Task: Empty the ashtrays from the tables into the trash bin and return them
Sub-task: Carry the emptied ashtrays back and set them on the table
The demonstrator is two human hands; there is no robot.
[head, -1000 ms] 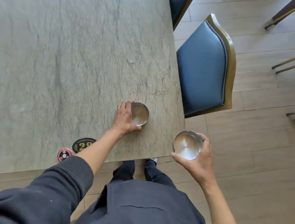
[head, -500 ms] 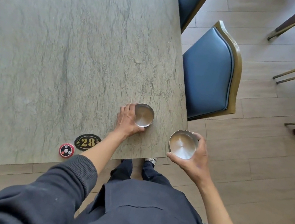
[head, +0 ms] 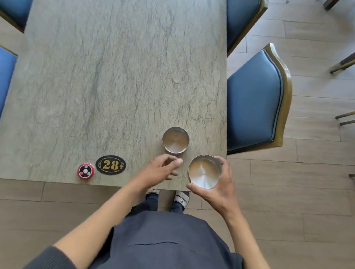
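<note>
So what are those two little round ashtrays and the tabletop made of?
Both ashtrays look like brushed steel: silvery, with soft radial glints. The tabletop looks like matte grey-green veined stone, though it could be a laminate.

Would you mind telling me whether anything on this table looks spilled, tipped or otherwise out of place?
Nothing stands out. The ashtray on the table sits upright and looks empty, the second ashtray is level in the right hand, and no ash shows on the table.

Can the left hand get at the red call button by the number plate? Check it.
Probably yes. The left hand is free, holding nothing, and only bare table and the flat 28 plate lie between it and the call button.
</note>
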